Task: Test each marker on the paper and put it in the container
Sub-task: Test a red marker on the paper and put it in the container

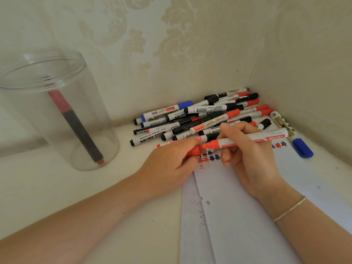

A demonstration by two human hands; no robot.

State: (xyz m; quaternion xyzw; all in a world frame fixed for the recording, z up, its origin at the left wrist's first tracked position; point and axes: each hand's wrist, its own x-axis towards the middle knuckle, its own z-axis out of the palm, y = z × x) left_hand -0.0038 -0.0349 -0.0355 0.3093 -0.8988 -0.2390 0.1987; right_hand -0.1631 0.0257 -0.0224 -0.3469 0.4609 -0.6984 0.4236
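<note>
Right hand [245,149] gripping red marker [253,139] above paper [247,216]; left hand [171,162] pinching its cap [193,151] at the tip. Container [57,111] at left.

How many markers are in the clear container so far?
1: a black marker with red cap leans slantwise inside the clear container, one end on the bottom. The walls are see-through, so none seems hidden.

A cream-white tabletop [57,187] fills the lower view, meeting walls covered in pale cream wallpaper with a faded floral damask pattern [152,44] at its far edge. A second wall [314,82], plain and off-white, forms a corner along the surface's right edge.
</note>
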